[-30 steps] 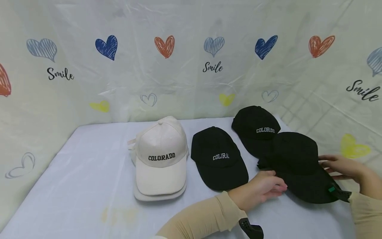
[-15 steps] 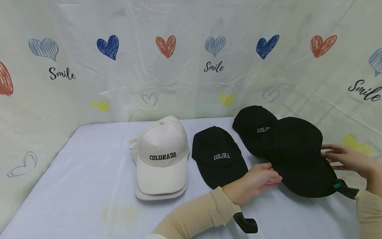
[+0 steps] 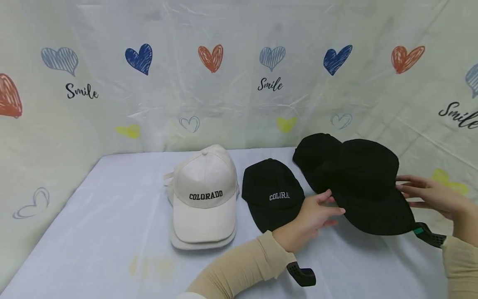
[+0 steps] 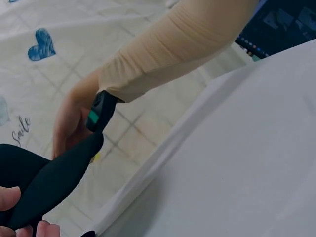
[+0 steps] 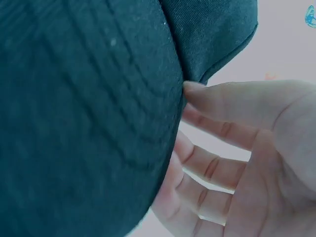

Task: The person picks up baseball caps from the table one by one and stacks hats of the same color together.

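Note:
A black cap point(image 3: 369, 187) is held up off the table, its brim toward me and tilted to the right. My left hand point(image 3: 311, 218) pinches the cap's left edge; in the left wrist view the thumb point(image 4: 9, 198) lies on the brim with fingertips below. My right hand point(image 3: 435, 195) grips the opposite side. The right wrist view shows its thumb point(image 5: 217, 101) at the seam where brim meets crown, and its fingers behind the edge. Partly hidden behind the held cap sits another black cap point(image 3: 313, 160). A lettered black cap point(image 3: 272, 182) lies beside my left wrist.
Stacked cream caps point(image 3: 203, 220) with dark "COLORADO" lettering stand left of the black ones. A white cloth point(image 3: 112, 232) covers the table. Behind it hangs a sheet point(image 3: 239, 99) printed with hearts. Each wrist carries a black camera mount point(image 3: 301, 275).
Both hands have lifted the black cap and carried it back and slightly left. It now covers the lettering of the rear black cap.

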A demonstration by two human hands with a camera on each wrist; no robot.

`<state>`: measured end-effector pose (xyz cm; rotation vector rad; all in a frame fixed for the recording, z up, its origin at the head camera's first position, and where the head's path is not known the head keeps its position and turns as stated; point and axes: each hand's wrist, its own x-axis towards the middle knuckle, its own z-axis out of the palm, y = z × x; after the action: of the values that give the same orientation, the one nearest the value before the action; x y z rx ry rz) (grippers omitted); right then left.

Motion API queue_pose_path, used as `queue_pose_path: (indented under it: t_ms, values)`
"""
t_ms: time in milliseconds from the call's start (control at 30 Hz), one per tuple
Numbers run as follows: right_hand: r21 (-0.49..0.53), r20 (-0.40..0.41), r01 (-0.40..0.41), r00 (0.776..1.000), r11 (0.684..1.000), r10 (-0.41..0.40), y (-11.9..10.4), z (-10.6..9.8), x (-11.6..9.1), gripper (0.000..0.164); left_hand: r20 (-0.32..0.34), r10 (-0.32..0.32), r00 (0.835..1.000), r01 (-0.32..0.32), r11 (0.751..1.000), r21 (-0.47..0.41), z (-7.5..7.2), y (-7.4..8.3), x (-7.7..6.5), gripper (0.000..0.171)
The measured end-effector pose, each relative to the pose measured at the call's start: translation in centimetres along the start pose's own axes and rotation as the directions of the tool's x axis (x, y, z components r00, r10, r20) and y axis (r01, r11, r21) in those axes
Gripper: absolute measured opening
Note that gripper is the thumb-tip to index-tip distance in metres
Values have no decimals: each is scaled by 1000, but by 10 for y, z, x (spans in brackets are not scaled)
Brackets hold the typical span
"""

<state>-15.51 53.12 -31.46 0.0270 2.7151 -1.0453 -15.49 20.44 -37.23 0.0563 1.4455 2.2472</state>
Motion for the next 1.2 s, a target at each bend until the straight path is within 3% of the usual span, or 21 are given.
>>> queue_pose_path:
  t_ms: [100, 167, 433, 600, 933, 1200]
  values:
    - [87, -10, 32, 999, 996, -31, -1, 2, 2, 34, -22, 28, 999, -28, 1000, 2, -4, 1, 1, 53]
    - [144, -18, 54, 999, 988, -51, -1, 4, 4, 27, -30, 47, 998, -47, 999, -2, -7, 1, 3, 53]
    - [215, -23, 82, 997, 973, -79, -14, 7, 13, 31, -81, 89, 993, -92, 995, -35, -15, 4, 6, 57]
    - [274, 8, 113, 993, 955, -120, -22, 12, 20, 43, -98, 107, 989, -112, 993, -40, -22, 3, 6, 59]
    - [248, 18, 108, 993, 963, -116, -46, 27, 36, 28, -96, 174, 980, -179, 983, -48, -49, 6, 8, 63]
    - [200, 34, 122, 991, 972, -131, -64, 37, 47, 58, -135, 178, 975, -187, 981, -59, -59, 12, 4, 67]
